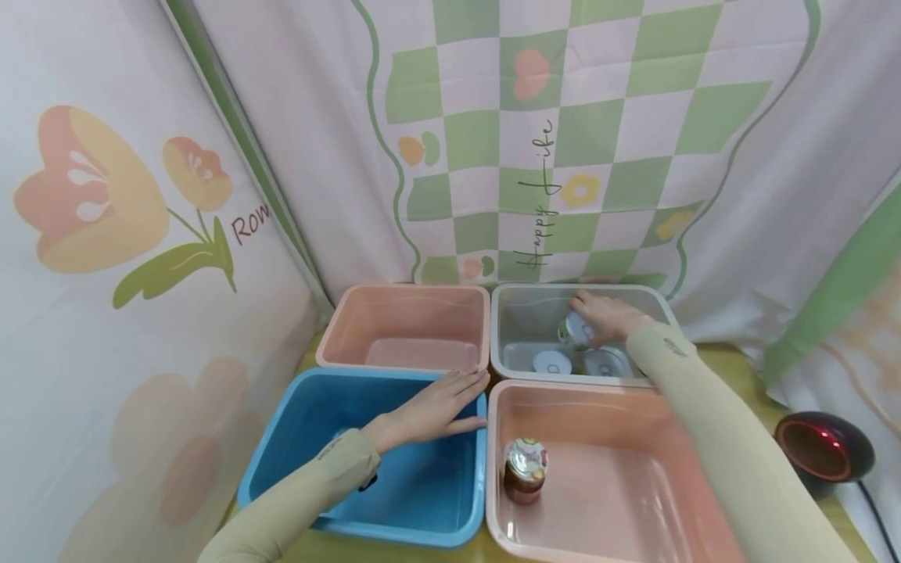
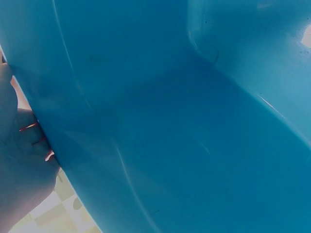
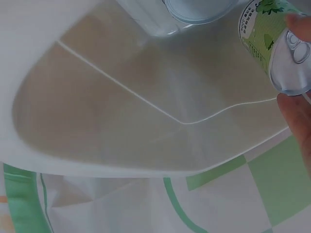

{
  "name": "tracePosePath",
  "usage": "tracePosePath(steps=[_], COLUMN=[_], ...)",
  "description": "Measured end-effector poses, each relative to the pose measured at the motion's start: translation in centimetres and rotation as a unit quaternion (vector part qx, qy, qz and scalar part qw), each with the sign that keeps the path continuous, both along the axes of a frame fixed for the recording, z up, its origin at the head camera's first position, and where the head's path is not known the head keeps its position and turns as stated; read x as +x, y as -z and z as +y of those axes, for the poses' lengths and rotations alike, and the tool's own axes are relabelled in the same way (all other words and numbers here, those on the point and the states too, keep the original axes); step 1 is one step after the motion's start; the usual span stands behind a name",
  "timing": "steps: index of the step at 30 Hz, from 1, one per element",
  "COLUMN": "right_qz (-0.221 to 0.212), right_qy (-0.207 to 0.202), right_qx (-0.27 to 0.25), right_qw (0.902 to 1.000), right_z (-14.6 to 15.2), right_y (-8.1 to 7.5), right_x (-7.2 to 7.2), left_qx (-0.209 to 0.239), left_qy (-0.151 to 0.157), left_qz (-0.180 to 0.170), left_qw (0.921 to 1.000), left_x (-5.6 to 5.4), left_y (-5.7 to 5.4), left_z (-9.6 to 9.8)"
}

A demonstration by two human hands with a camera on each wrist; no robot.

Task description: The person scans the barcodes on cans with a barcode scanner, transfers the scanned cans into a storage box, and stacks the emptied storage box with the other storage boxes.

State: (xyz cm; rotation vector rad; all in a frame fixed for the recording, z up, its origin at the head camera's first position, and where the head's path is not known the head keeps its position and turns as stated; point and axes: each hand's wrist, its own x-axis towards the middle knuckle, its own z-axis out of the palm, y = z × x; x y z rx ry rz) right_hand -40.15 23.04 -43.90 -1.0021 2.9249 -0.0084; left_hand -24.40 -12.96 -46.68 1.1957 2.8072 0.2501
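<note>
My right hand (image 1: 611, 317) grips a green-labelled tin can (image 1: 576, 332) with a silver pull-tab lid, tilted inside the grey bin (image 1: 521, 301). In the right wrist view, the fingers (image 3: 294, 111) and thumb pinch this can (image 3: 260, 39) near its lid end. Below it in the bin are a can with a pale pull-tab lid (image 1: 552, 363) and a clear container with a round lid (image 1: 605, 362). My left hand (image 1: 439, 403) lies with straight fingers across the right rim of the blue bin (image 1: 415, 461), near its far corner.
A jar with a patterned lid (image 1: 525, 467) stands at the left of the near pink bin (image 1: 605, 500). Another pink bin (image 1: 404, 320) sits behind the blue one. A dark round device with a red glow (image 1: 820, 450) is at the right. Printed curtains (image 1: 472, 141) hang behind.
</note>
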Motion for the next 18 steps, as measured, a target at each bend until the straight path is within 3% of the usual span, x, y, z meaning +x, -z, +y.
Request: tracePosePath(steps=[18], right_qz=[-0.01], right_qy=[0.03], right_qx=[0.008], right_qw=[0.9995], right_z=[-0.58], right_y=[0.97], right_x=[-0.34], left_qx=[0.003], left_qy=[-0.01], left_qz=[-0.017], left_qw=[0.9998], left_x=[0.13], left_y=[-0.16], left_z=[0.07])
